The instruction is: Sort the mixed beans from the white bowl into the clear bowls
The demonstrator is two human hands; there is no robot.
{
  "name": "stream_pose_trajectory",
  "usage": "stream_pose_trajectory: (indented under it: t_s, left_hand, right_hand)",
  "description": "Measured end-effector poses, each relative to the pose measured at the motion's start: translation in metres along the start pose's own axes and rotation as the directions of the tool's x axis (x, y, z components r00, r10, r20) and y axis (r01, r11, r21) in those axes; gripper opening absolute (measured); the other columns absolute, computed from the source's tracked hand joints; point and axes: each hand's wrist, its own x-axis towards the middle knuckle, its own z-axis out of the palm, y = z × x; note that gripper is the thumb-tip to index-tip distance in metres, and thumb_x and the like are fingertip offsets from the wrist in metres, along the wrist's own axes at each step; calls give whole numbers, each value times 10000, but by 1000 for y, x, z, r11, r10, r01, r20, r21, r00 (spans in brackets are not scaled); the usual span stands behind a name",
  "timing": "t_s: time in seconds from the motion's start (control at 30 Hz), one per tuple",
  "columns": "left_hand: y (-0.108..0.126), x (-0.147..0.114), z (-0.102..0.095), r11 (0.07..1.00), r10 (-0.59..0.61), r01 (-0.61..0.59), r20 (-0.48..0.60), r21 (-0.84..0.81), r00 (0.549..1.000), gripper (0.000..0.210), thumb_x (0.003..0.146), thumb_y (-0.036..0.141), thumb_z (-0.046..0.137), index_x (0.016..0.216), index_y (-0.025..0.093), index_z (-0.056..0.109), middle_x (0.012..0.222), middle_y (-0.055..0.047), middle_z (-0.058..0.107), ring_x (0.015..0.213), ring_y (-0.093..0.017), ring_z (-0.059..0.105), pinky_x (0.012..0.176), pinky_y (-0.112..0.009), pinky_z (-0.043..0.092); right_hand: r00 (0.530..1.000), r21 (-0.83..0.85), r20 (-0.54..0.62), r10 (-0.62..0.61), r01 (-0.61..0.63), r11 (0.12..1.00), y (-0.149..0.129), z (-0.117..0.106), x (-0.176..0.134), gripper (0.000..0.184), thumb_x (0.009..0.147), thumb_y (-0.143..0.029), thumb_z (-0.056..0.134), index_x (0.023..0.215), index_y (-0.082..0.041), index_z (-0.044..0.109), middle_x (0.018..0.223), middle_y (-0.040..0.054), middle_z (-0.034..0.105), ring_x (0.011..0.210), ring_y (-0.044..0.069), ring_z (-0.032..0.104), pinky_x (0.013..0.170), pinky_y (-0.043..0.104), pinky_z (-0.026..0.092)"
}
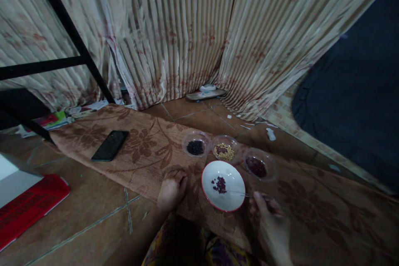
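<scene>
My right hand (269,216) is closed around a pair of thin metal tweezers (238,193), whose tips reach into a white bowl with a red rim (230,170). Several dark red beans (220,185) lie in the bottom of that bowl. To its left, my left hand (172,189) rests on the cloth in a loose fist, with nothing visible in it. Behind the bowl stand three clear plastic dishes: one with black beans (195,147), one with yellow beans (224,152) and one with dark red beans (256,167).
A brown floral cloth (146,149) covers the long low surface. A black phone (110,146) lies on its left part. Beyond are tiled floor, a skateboard (205,94) and striped curtains (174,29). A red and white box (34,195) stands at left, near a black metal frame (68,29).
</scene>
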Motion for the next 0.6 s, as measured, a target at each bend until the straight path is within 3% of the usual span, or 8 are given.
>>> stream_pose_trajectory:
  t_s: [0.23,0.47,0.6]
  left_hand:
    - [0,0,0,1000,13,-13,-3,3,1000,182,927,237,487,823,207,633,855,-38,688,831,-200,618,822,-345,447]
    - [1,1,-2,1000,4,-4,2,14,1000,193,925,237,478,811,206,631,845,-39,686,817,-201,621,785,-338,450]
    - [2,1,-3,1000,5,-5,-1,13,1000,197,925,241,476,818,214,639,850,-36,694,820,-202,627,787,-341,448]
  right_hand:
    - [995,122,47,93,-98,988,16,-6,6,466,563,-474,862,821,-163,631,620,-28,651,463,69,500,455,197,401]
    - [981,109,184,65,-86,990,3,-8,1,459,640,-582,776,680,-176,567,566,-25,610,430,68,445,419,207,355]
    - [957,207,257,138,-194,959,-2,-9,-1,408,657,-524,780,818,-180,631,608,-12,646,480,94,492,475,221,408]
